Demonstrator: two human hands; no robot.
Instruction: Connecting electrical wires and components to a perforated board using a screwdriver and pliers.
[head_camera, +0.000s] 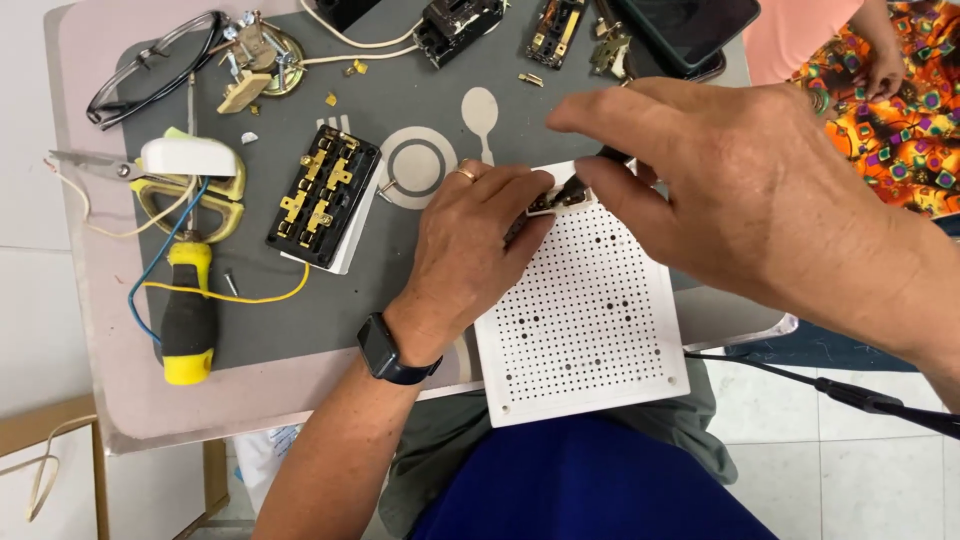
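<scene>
Your left hand (470, 235) pinched a small brass-and-black part (548, 200) against the top edge of the white perforated board (585, 310), which lay tilted over the table (130, 400) edge and your lap. Your right hand (740, 190) had its grip closed on a dark slim tool (612, 156), tip at that part. The tip might have slipped off, I judge, because the board overhung unsupported and could rock. The black switch block (322, 196) and yellow-handled screwdriver (188, 315) lay well apart to the left.
</scene>
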